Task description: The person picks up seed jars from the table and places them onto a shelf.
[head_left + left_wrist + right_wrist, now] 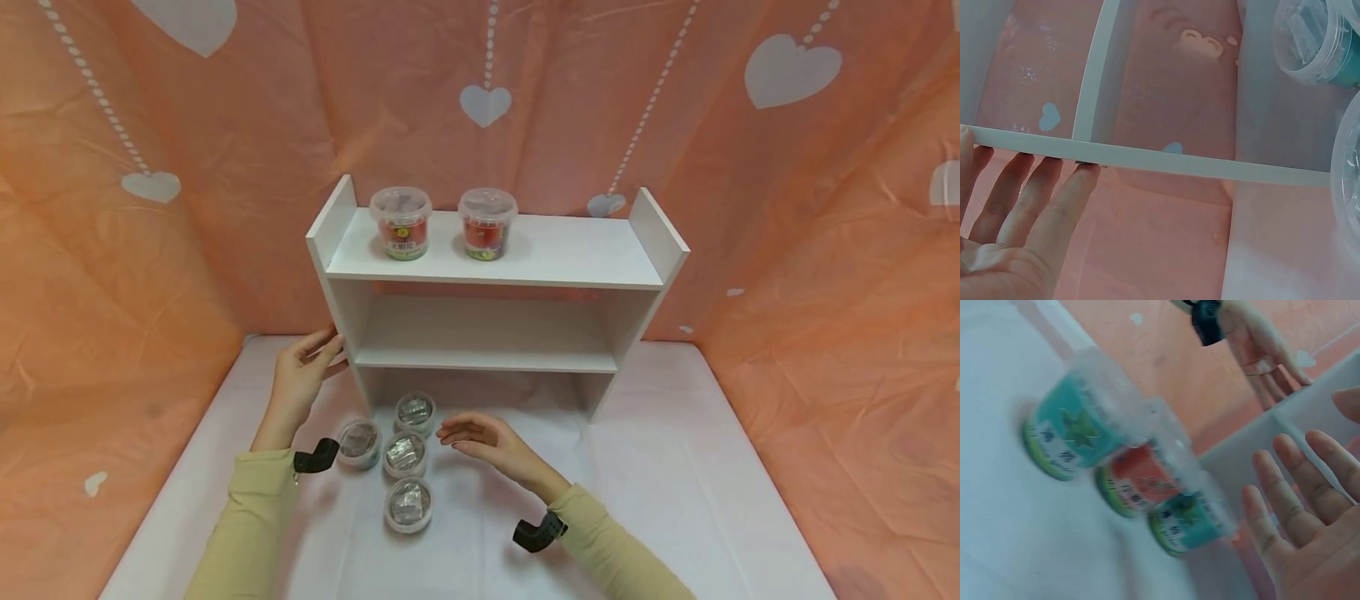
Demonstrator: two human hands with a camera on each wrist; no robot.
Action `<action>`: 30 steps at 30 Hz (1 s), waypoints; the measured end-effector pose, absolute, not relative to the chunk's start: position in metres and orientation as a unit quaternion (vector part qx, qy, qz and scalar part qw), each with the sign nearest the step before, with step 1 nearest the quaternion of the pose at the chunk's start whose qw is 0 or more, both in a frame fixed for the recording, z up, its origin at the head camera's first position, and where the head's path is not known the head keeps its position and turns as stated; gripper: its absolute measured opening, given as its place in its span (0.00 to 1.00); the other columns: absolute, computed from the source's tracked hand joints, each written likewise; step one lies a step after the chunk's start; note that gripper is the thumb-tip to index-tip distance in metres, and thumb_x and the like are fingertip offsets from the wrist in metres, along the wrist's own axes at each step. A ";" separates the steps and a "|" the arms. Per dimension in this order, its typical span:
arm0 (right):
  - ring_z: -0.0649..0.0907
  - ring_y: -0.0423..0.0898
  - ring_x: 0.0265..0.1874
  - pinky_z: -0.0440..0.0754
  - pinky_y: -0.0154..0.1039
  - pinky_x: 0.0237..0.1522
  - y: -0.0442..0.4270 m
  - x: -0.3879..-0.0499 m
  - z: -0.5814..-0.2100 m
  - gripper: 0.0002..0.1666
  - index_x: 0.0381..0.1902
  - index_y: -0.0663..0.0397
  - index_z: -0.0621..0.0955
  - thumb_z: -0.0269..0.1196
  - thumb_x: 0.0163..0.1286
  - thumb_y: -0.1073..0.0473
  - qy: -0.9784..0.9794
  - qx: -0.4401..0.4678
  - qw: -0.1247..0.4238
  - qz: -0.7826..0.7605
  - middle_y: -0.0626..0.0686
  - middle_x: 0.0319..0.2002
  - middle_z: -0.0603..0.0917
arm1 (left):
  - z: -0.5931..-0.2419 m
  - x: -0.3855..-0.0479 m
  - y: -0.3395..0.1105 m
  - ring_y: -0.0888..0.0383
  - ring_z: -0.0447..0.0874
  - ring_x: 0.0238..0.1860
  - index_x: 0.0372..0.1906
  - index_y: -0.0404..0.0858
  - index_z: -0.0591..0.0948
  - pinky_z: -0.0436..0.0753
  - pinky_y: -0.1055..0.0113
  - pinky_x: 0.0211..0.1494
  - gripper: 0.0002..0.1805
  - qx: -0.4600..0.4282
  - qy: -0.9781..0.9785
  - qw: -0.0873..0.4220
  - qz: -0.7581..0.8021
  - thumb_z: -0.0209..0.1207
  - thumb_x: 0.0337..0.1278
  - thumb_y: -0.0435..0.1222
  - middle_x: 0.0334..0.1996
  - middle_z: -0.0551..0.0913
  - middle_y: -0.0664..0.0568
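The left grip [302, 379], opened with fingers nearly straight, touches the left side of the white shelf [487, 333]; the right grip [498, 446], loosely extended, holding nothing, hovers near four lidded tubs [405, 454] on the worktop [645, 467].

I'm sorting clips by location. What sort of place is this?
Probably a makeshift tabletop filming set-up, though the pictures can't confirm its purpose: an orange backdrop with pale hearts encloses three sides of a white table surface, where a small white shelf unit stands.
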State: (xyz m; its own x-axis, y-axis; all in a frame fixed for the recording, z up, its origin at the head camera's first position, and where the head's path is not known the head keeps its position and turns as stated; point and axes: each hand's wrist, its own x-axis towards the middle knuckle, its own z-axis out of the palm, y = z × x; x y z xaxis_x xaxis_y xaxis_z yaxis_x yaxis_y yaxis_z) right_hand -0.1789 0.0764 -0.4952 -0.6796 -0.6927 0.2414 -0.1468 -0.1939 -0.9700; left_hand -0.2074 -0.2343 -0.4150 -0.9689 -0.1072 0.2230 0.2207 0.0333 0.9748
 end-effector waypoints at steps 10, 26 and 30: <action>0.73 0.72 0.53 0.76 0.56 0.57 0.072 -0.172 -0.515 0.22 0.60 0.78 0.67 0.53 0.69 0.75 0.597 -0.378 0.215 -0.674 0.73 0.55 0.74 | -0.415 -0.208 -0.234 0.67 0.80 0.48 0.64 0.23 0.68 0.82 0.60 0.50 0.29 -0.038 -0.705 0.119 -0.698 0.57 0.66 0.38 0.61 0.70 0.35; 0.78 0.59 0.53 0.75 0.53 0.59 0.062 -0.159 -0.528 0.28 0.61 0.66 0.71 0.64 0.64 0.70 0.640 -0.379 0.247 -0.621 0.64 0.55 0.77 | -0.415 -0.208 -0.234 0.66 0.79 0.50 0.65 0.23 0.67 0.82 0.62 0.50 0.30 -0.042 -0.708 0.118 -0.696 0.57 0.66 0.38 0.62 0.69 0.34; 0.79 0.52 0.53 0.75 0.49 0.60 0.059 -0.158 -0.532 0.29 0.61 0.64 0.72 0.66 0.62 0.70 0.645 -0.366 0.261 -0.617 0.60 0.55 0.78 | -0.415 -0.208 -0.234 0.65 0.78 0.51 0.65 0.24 0.66 0.82 0.61 0.51 0.30 -0.039 -0.714 0.115 -0.690 0.57 0.66 0.39 0.63 0.66 0.31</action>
